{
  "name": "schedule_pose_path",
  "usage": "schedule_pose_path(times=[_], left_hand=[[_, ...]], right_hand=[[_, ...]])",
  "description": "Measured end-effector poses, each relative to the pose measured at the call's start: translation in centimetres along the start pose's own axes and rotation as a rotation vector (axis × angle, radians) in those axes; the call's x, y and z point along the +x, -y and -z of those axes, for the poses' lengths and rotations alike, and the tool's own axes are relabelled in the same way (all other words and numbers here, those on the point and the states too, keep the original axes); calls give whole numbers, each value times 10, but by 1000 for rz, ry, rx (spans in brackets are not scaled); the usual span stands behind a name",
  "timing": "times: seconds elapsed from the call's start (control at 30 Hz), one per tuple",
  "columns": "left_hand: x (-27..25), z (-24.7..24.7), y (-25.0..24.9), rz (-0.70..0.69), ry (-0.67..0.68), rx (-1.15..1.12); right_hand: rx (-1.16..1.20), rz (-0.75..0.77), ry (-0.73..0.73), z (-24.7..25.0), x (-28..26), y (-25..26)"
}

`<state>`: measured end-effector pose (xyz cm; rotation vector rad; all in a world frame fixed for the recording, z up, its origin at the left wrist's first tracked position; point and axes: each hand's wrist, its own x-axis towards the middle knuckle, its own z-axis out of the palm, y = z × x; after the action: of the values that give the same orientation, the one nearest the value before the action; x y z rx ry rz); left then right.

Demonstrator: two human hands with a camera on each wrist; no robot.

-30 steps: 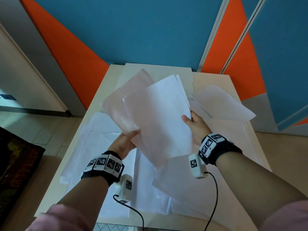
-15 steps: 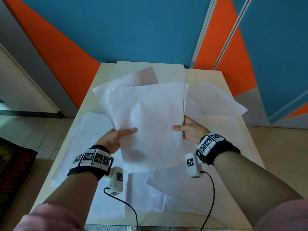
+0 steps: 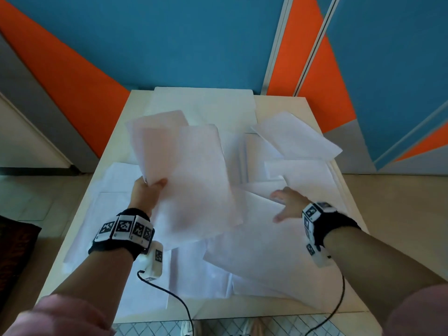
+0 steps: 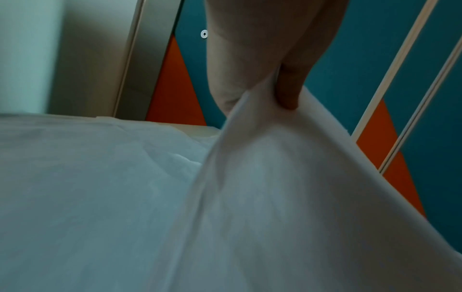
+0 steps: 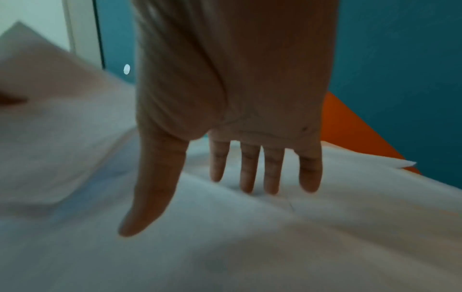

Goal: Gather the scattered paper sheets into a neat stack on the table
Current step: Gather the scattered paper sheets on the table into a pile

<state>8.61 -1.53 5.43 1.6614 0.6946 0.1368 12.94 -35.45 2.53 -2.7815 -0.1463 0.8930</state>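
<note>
My left hand (image 3: 148,190) pinches a bunch of white paper sheets (image 3: 191,175) by their left edge and holds them up above the table; the left wrist view shows thumb and fingers (image 4: 287,92) clamped on the held sheets (image 4: 287,197). My right hand (image 3: 286,202) is free, its fingers straight and spread, hovering just over the loose sheets (image 3: 264,241) on the right half of the table. The right wrist view shows the open right hand (image 5: 215,189) above those loose sheets (image 5: 250,247). Several more sheets (image 3: 295,137) lie scattered to the far right and at the back.
The beige table (image 3: 135,100) is almost wholly covered with overlapping paper. A blue and orange wall (image 3: 194,40) rises right behind its far edge. Tiled floor (image 3: 31,197) lies to the left, and wrist cables (image 3: 339,301) hang over the near edge.
My right hand has let go of the held sheets and moved right and down toward the loose paper. The left hand alone now holds the bunch, shifted left and tilted.
</note>
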Motion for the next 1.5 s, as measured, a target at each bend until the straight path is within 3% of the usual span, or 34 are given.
schedule_pose_path(times=[0.13, 0.23, 0.33, 0.47, 0.63, 0.87, 1.07, 1.23, 1.33, 1.5], left_hand=[[-7, 4, 2, 46, 84, -87], [-10, 10, -2, 37, 172, -108], [-13, 15, -8, 26, 175, -109], [-12, 23, -9, 33, 113, -115], [-10, 30, -9, 22, 22, -134], [-4, 34, -6, 29, 17, -95], [-13, 19, -18, 24, 236, -82], [-27, 5, -37, 67, 475, -100], [-30, 2, -39, 112, 591, -91], [-32, 2, -33, 148, 613, -146]], right_hand=[[-226, -104, 3, -26, -7, -7], [-213, -151, 4, -27, -5, -7], [-173, -119, -1, -24, -5, -8], [150, -64, -100, -13, -10, -16], [696, -93, -347, 13, -18, -33], [1282, -70, -538, 36, -31, -44], [1408, 55, -382, 33, -37, -7], [1590, 163, -114, 18, -42, 35], [1658, 140, -37, 11, -34, 47], [1626, 180, 5, 5, -30, 61]])
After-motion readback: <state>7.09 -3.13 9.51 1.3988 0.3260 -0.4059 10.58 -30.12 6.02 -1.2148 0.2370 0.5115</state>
